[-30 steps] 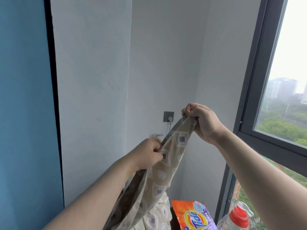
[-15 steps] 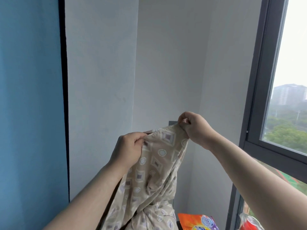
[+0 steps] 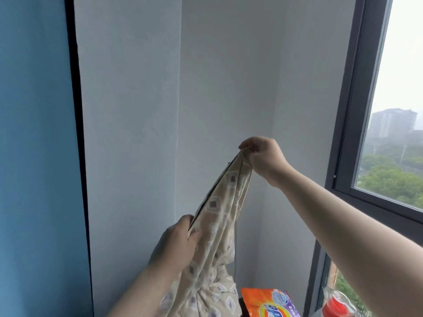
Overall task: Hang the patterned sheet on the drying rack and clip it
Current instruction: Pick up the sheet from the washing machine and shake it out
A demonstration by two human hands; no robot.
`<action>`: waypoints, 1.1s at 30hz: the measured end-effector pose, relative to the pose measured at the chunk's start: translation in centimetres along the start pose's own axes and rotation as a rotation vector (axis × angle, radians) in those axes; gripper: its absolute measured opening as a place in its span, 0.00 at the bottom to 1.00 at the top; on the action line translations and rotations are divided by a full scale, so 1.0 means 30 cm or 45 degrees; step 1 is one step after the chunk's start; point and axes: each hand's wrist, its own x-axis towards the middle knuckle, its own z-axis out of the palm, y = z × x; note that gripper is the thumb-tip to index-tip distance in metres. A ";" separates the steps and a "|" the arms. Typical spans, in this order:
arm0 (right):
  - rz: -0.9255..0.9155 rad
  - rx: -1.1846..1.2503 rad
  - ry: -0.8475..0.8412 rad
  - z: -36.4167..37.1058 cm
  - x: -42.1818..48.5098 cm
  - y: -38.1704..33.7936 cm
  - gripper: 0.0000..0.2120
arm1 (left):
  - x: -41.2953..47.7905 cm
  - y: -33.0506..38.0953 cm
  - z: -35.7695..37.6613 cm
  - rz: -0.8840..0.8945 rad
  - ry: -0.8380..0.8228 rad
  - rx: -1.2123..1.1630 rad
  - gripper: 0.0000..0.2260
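left hand (image 3: 180, 241) has slid down the hem, below the right hand (image 3: 263, 157); both sets of fingers pinch the beige diamond-patterned fabric sheet (image 3: 220, 211), stretched taut between them. edge seems found, ready for lifting; rack unseen.

Right hand (image 3: 263, 156) is raised on an extended arm; thumb and fingers pinch the sheet (image 3: 220, 209) edge. Left hand (image 3: 178, 243) sits below-left of it, fingers curled round the same edge.
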 end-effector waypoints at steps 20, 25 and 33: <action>-0.257 -0.388 -1.016 0.021 -0.237 -0.011 0.14 | 0.000 0.094 -0.165 -0.174 -0.134 -0.020 0.10; -0.333 -0.410 -1.148 0.157 -0.370 0.067 0.12 | -0.012 0.137 -0.154 -0.149 -0.116 -0.096 0.05; -0.219 -0.097 -0.826 0.076 -0.297 0.086 0.08 | -0.113 -0.040 -0.092 -0.306 -0.143 -0.146 0.09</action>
